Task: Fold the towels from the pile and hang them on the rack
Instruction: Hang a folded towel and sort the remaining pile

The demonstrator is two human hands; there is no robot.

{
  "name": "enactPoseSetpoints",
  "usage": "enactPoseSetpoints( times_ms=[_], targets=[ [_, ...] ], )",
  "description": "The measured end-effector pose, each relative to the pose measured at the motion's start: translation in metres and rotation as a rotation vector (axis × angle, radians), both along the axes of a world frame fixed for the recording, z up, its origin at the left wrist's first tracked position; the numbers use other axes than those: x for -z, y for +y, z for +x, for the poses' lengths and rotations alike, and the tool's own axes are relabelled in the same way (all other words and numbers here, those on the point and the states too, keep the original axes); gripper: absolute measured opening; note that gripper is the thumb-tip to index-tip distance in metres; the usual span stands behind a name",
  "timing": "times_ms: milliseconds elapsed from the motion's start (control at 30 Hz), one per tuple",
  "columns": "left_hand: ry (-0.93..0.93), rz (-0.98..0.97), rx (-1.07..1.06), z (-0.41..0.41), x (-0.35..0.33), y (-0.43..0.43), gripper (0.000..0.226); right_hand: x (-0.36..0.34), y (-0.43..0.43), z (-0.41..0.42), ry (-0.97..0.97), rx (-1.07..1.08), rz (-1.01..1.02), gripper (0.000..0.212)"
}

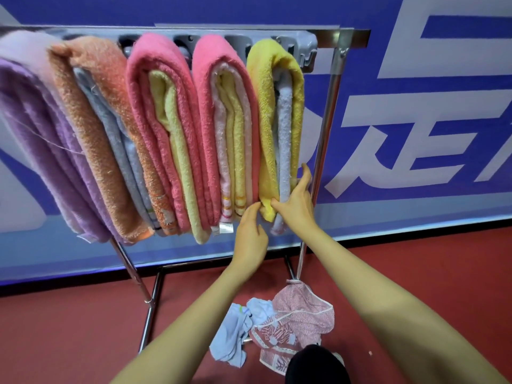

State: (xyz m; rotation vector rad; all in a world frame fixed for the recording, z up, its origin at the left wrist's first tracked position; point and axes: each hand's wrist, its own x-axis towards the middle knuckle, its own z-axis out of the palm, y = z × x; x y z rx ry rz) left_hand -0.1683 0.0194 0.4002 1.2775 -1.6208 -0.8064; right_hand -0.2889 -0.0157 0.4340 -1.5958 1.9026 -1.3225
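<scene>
A metal rack (329, 106) carries several folded towels side by side: purple (36, 139), orange (94, 128), two pink ones (155, 128) and, at the right end, a yellow towel (266, 139). My right hand (295, 202) grips the yellow towel's lower end, thumb on the left fold and fingers round its right side. My left hand (249, 234) touches the bottom left corner of that towel with its fingertips, fingers relaxed. On the floor below lies the pile: a pale blue towel (235, 331) and a pink patterned one (299, 314).
A blue banner wall (415, 134) with white lettering stands right behind the rack. The floor (69, 328) is red. The rack's legs (149, 306) spread across the floor at left and centre. A dark rounded shape (315, 367) sits at the bottom edge.
</scene>
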Motion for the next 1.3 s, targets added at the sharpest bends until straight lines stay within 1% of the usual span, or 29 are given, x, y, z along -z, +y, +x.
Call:
enactPoseSetpoints(
  times_ms=[33, 100, 200, 267, 333, 367, 433, 500, 600, 667, 700, 800, 900, 967, 1100, 1200, 1300],
  targets=[
    [0.019, -0.054, -0.001, 0.0, -0.003, 0.0, 0.054, 0.001, 0.003, -0.002, -0.004, -0.005, -0.007, 0.108],
    [0.093, -0.069, 0.042, -0.002, -0.012, 0.0, 0.047, 0.003, 0.01, -0.006, 0.005, -0.026, -0.029, 0.109],
    [0.185, 0.048, 0.128, -0.011, -0.027, -0.004, 0.039, 0.007, 0.02, -0.008, -0.061, -0.116, -0.043, 0.102],
    [0.24, 0.129, 0.12, -0.015, -0.03, -0.01, 0.033, 0.013, 0.023, -0.012, -0.094, -0.195, -0.019, 0.089],
    [0.243, 0.183, 0.095, -0.013, -0.026, -0.014, 0.033, 0.021, 0.027, -0.017, -0.054, -0.287, 0.041, 0.069],
    [0.234, 0.199, 0.099, -0.011, -0.023, -0.013, 0.034, 0.026, 0.028, -0.019, -0.012, -0.334, 0.073, 0.062],
    [0.175, 0.202, 0.119, -0.006, -0.015, -0.01, 0.037, 0.031, 0.029, -0.022, 0.091, -0.403, 0.117, 0.063],
    [0.09, 0.187, 0.12, -0.001, -0.01, -0.006, 0.041, 0.032, 0.027, -0.026, 0.181, -0.421, 0.146, 0.071],
    [-0.073, 0.139, 0.097, 0.009, -0.001, -0.002, 0.054, 0.035, 0.025, -0.038, 0.33, -0.384, 0.143, 0.072],
    [-0.197, 0.13, 0.095, 0.017, 0.011, -0.002, 0.06, 0.04, 0.027, -0.047, 0.539, -0.304, 0.192, 0.076],
    [-0.273, 0.131, 0.105, 0.02, 0.019, -0.002, 0.062, 0.045, 0.029, -0.051, 0.66, -0.25, 0.263, 0.081],
    [-0.58, 0.156, 0.144, 0.027, 0.051, -0.007, 0.068, 0.069, 0.036, -0.068, 0.911, -0.152, 0.404, 0.092],
    [-0.969, 0.163, 0.17, 0.031, 0.089, -0.014, 0.069, 0.111, 0.041, -0.087, 1.044, -0.152, 0.507, 0.088],
    [-1.155, 0.137, 0.216, 0.032, 0.12, -0.021, 0.068, 0.15, 0.041, -0.097, 1.073, -0.175, 0.598, 0.083],
    [-1.361, 0.216, 0.323, 0.033, 0.202, -0.034, 0.074, 0.245, 0.038, -0.113, 1.057, -0.253, 0.756, 0.076],
    [-1.449, 0.312, 0.406, 0.027, 0.264, -0.042, 0.073, 0.316, 0.039, -0.119, 0.94, -0.32, 0.899, 0.084],
    [-1.47, 0.385, 0.473, 0.015, 0.319, -0.045, 0.072, 0.376, 0.044, -0.122, 0.808, -0.403, 1.007, 0.082]
  ],
)
